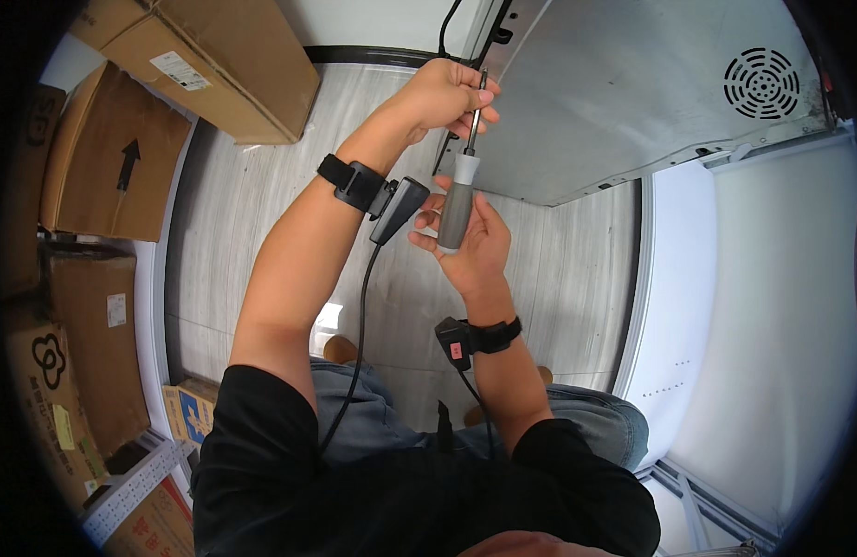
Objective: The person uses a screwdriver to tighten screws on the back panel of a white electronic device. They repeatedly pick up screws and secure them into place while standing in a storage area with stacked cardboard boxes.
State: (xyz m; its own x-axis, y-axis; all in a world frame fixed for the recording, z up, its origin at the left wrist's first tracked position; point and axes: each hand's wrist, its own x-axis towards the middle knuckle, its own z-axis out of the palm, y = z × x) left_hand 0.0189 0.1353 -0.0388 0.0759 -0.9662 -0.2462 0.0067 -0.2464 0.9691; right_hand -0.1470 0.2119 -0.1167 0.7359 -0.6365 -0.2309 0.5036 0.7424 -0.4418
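A screwdriver with a grey handle and a thin metal shaft points away from me, in front of a grey metal panel. My left hand has its thumb and fingers closed around the shaft near the tip, at the panel's left edge. Whether those fingers also hold something small cannot be made out. Lower down, my right hand holds the handle loosely against the palm, its fingers half curled. Each wrist wears a black strap with a small cabled device.
Cardboard boxes are stacked along the left side, with a large carton at the far left. The panel has a round slotted vent. A black cable hangs beside its left edge. White panels line the right side.
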